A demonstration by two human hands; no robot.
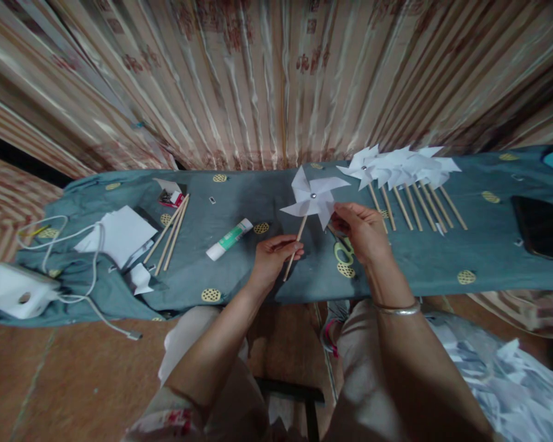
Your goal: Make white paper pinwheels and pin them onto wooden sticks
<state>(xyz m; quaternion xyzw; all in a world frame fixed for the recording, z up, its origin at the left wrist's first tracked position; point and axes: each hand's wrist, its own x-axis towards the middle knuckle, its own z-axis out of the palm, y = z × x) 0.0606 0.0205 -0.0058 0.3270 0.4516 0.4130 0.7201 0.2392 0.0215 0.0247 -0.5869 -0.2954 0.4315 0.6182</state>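
A white paper pinwheel (311, 195) with a silver pin at its centre is held up over the table. My left hand (275, 258) is closed round its wooden stick, fingers and thumb pinching it below the blades. My right hand (362, 228) has thumb and forefinger together at the edge of the lower right blade. Beneath that hand lie scissors (343, 253) with green handles, their blades partly hidden. To the right, several finished-looking pinwheels (403, 170) overlap in a row, sticks pointing toward me. A glue stick (230, 239) with a green label lies left of my left hand.
Several wooden sticks (171, 239) lean by a small open box (171, 195) of pins. White paper squares (120, 233) and a white charger (21, 288) with its cable lie at left. A black phone (541, 227) is at right. A bag of white paper pieces (502, 380) stands below the table.
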